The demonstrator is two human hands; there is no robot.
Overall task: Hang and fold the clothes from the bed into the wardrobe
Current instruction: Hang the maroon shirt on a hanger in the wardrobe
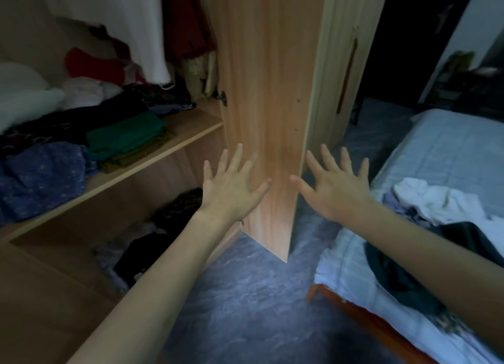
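Note:
The wooden wardrobe stands open on my left, its door (pixel 261 96) swung out edge-on in front of me. My left hand (pixel 231 185) is stretched forward with fingers spread, in front of the door's inner face. My right hand (pixel 334 185) is spread the same way just right of the door's edge, holding nothing. On the wardrobe shelf (pixel 174 145) lie folded clothes: a green pile (pixel 125 137) and a blue patterned garment (pixel 41 173). The bed (pixel 450 156) with a light blue sheet is at the right, carrying a white garment (pixel 436 200) and a dark garment (pixel 403 268).
A white garment (pixel 131 23) and a red one (pixel 188 20) hang inside the wardrobe. More dark clothes (pixel 152 243) fill the lower compartment. Grey marbled floor (pixel 245 309) runs between wardrobe and bed. A second wardrobe door with a handle (pixel 346 77) lies behind.

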